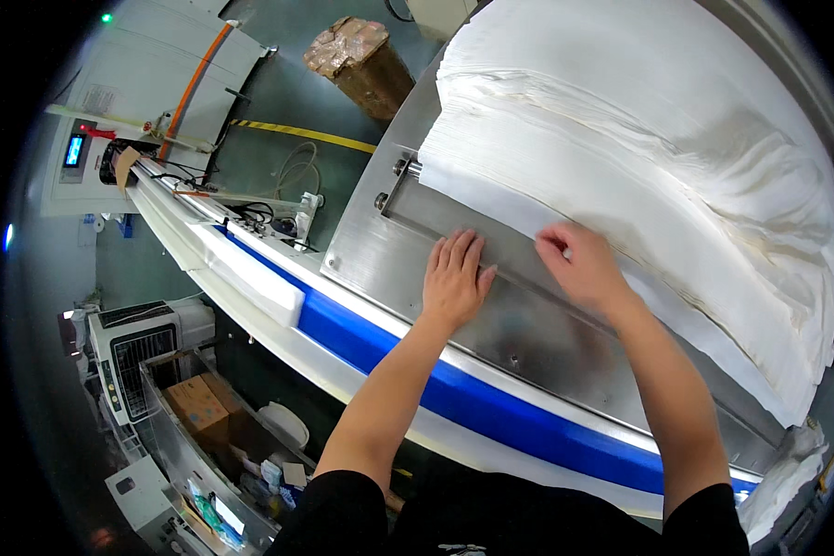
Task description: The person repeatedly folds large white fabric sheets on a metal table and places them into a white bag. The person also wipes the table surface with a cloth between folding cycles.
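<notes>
A thick, layered stack of thin white sheets, paper or cloth, lies on a steel tabletop. Its layers ripple and crease toward the right. My left hand rests palm down on the bare metal in front of the stack, fingers stretched out and thumb apart. At the stack's near edge is my right hand, its fingers curled in toward the thumb. A small white patch shows between them, but I cannot tell whether a sheet is gripped there.
A metal bracket with bolts sits at the table's left end. Along the near side runs a blue and white rail. Beyond are a wrapped brown bundle, a white machine cabinet, an air cooler and a cardboard box.
</notes>
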`<move>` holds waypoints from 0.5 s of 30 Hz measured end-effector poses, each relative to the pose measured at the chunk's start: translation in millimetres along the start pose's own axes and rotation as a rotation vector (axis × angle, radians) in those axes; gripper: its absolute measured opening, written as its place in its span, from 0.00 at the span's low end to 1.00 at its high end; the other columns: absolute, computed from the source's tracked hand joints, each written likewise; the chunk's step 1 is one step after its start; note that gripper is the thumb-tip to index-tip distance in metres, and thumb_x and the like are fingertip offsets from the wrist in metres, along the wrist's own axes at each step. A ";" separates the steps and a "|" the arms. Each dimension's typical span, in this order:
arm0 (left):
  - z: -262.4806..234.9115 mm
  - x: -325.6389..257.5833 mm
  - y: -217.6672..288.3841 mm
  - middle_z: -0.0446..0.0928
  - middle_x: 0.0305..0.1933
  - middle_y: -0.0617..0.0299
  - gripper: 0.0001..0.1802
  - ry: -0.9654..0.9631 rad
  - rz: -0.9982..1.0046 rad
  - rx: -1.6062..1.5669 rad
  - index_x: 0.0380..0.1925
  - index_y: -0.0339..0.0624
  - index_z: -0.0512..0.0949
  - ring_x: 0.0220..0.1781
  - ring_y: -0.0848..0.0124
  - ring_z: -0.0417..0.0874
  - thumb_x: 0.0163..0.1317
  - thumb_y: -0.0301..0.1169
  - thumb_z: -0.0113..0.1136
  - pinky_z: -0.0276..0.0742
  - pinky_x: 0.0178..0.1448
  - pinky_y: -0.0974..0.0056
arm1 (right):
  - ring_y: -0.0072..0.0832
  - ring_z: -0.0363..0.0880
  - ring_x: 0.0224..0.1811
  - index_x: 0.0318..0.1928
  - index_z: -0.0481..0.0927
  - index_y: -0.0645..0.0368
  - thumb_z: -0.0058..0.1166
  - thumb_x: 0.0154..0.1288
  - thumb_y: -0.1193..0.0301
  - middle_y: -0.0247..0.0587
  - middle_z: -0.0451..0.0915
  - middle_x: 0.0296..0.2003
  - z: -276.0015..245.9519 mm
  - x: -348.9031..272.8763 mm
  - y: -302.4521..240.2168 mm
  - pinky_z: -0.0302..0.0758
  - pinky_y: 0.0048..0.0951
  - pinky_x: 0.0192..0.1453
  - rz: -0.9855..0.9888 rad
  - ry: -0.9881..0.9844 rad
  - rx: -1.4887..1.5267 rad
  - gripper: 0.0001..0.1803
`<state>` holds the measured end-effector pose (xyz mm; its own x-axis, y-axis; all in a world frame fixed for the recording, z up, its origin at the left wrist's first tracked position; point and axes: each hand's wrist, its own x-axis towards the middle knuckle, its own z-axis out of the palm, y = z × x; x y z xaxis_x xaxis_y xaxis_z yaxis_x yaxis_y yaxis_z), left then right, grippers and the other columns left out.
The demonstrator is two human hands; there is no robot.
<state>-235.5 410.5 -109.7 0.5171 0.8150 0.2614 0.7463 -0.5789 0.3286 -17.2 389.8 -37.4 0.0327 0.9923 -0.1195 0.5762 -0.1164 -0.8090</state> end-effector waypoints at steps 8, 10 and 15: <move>6.8 2.5 -10.5 0.69 0.60 0.54 0.23 -0.035 -0.028 -0.082 0.53 0.41 0.71 0.64 0.57 0.66 0.59 0.39 0.56 0.57 0.69 0.49 | 0.28 0.79 0.30 0.34 0.79 0.62 0.55 0.61 0.66 0.40 0.82 0.28 28.4 145.1 -19.6 0.75 0.29 0.38 -0.121 -0.033 -0.104 0.10; 6.0 1.4 -12.2 0.69 0.60 0.54 0.23 -0.034 -0.036 -0.095 0.53 0.41 0.72 0.64 0.57 0.67 0.59 0.38 0.56 0.57 0.69 0.49 | 0.27 0.79 0.30 0.34 0.79 0.62 0.56 0.60 0.66 0.39 0.82 0.28 31.9 159.1 -19.2 0.74 0.28 0.37 -0.107 -0.056 -0.120 0.11; 7.5 0.1 -12.9 0.69 0.59 0.54 0.23 -0.045 -0.040 -0.096 0.53 0.41 0.72 0.64 0.56 0.67 0.58 0.38 0.56 0.57 0.68 0.49 | 0.38 0.81 0.28 0.29 0.82 0.58 0.55 0.55 0.63 0.43 0.82 0.25 35.2 170.8 -11.2 0.76 0.37 0.38 -0.091 -0.036 -0.139 0.11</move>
<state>-241.9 418.2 -120.7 0.5074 0.8367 0.2061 0.7243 -0.5437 0.4240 -46.8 559.0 -69.0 -0.0524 0.9960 -0.0719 0.6831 -0.0168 -0.7302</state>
